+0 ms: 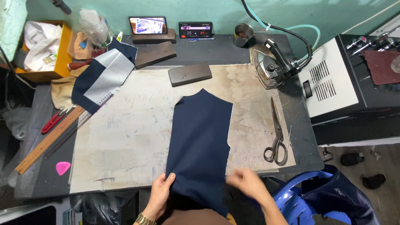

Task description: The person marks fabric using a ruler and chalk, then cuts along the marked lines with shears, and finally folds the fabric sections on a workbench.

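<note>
Navy cut fabric panel lies on the table; left hand pinches its corner, while the blurred right hand seemingly rests open at its edge.

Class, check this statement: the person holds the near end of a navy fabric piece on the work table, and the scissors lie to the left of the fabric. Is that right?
Not quite. In the head view the scissors lie to the right of the navy fabric piece, not the left. The left hand does grip its near end on the work table.

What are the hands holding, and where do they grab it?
The left hand pinches the dark blue cloth piece at its near left edge. The right hand is blurred beside its right edge; a hold cannot be told.
</note>
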